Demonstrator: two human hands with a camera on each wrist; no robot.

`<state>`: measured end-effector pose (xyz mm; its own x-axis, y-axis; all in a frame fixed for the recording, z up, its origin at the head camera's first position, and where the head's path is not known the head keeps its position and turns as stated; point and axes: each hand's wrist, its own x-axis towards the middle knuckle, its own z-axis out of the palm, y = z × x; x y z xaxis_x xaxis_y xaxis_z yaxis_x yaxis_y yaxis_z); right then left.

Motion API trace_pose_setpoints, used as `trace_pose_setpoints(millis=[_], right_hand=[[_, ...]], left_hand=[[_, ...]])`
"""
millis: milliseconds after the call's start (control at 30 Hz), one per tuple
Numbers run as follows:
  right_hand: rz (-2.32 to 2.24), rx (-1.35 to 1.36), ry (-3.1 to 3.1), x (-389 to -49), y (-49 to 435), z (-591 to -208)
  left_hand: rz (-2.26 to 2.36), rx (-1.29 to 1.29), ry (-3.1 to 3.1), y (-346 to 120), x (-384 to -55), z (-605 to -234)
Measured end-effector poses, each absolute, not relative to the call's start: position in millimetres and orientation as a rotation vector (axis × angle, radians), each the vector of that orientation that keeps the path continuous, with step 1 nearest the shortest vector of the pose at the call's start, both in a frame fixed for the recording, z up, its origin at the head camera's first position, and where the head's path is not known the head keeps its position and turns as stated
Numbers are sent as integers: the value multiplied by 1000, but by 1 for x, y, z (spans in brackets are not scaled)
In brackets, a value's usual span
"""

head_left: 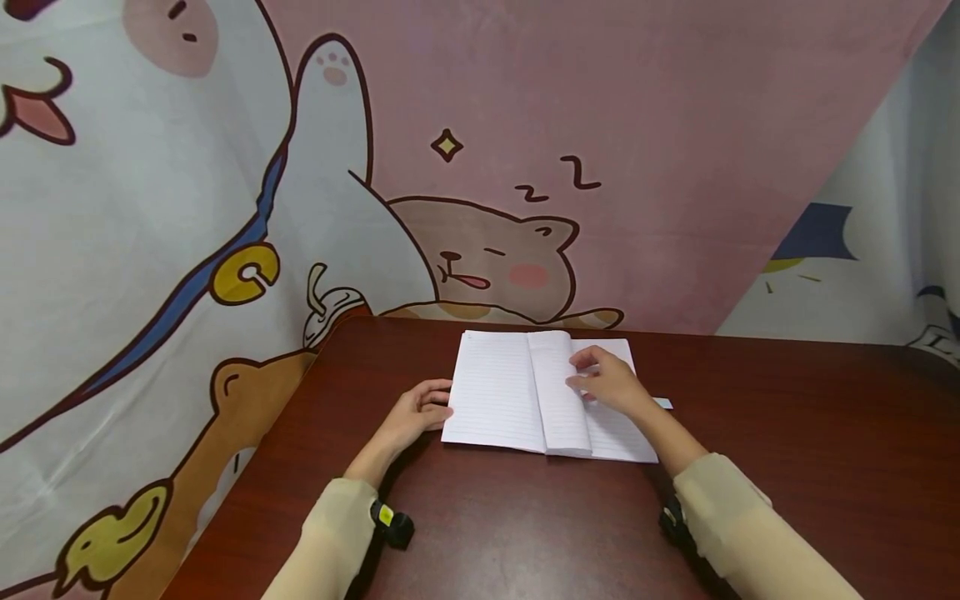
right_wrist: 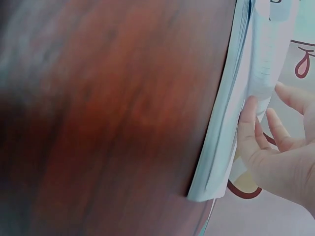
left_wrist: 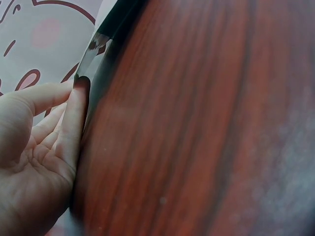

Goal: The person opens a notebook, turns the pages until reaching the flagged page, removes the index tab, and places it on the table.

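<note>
An open notebook point(head_left: 491, 387) with lined white pages lies on the dark reddish-brown table. My left hand point(head_left: 412, 414) is at its left edge; in the left wrist view the thumb and a finger of the left hand point(left_wrist: 39, 157) pinch that edge. A raised page point(head_left: 557, 400) curves up near the middle of the notebook. Over it reaches my right hand point(head_left: 609, 382), fingers spread and loosely bent, fingertips at the page. From the right wrist view, the right hand point(right_wrist: 280, 152) has its fingertips beside the curved paper point(right_wrist: 263, 64), above the page stack.
A small pale piece point(head_left: 663, 402) sticks out past the notebook's right side. Around the notebook spreads the wooden tabletop point(head_left: 480, 525). Behind the table hangs a cartoon-printed cloth point(head_left: 645, 125). A black wrist camera point(head_left: 397, 529) sits at the left sleeve.
</note>
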<state>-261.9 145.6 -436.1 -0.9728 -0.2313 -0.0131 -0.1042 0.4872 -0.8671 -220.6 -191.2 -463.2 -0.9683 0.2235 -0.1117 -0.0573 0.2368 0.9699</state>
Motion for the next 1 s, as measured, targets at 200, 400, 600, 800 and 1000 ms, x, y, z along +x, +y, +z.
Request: trace_pose_setpoints(millis=[200,400,600,800,1000], right_hand=[[-1407,-365,2726,-262,141,-436],[-1361,-417,2772,-261,136,-435],[-1315,-502,2813,-261,132,-436],[-1340,-477,2810,-261,128,-436],[-1352,-426,2817,-261,122,-436]], left_hand=[[1805,152,2281,-191,-220,-463],[1801,157,2278,-192,-221,-465],[1791,149,2289,-192,-223,-466],[1798,166,2273,-193,-223,-466],[1797,171,2277,-193,-223,-467]])
